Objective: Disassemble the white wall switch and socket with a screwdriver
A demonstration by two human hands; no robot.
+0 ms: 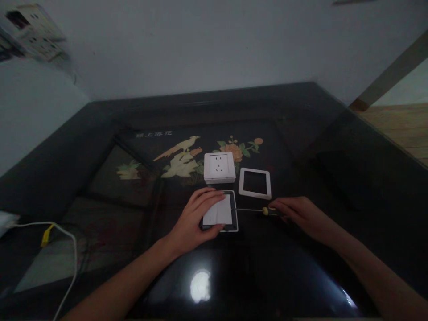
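A white wall switch plate (219,212) with a dark surround lies on the glossy black table. My left hand (197,214) grips it from the left, fingers over its far edge and thumb at the near edge. In my right hand (296,211) is a screwdriver (249,210), held by its dark and yellow handle. Its thin shaft points left, and the tip meets the right edge of the white plate. Just beyond sits a white wall socket (220,167) on its box. To its right lies a loose white square frame (255,183).
The black table (301,276) bears a bird and flower picture under its shiny top. A white cable (74,249) with a yellow tag (46,236) runs along the left side. Wall sockets (36,33) are at upper left, and a pale wall stands behind.
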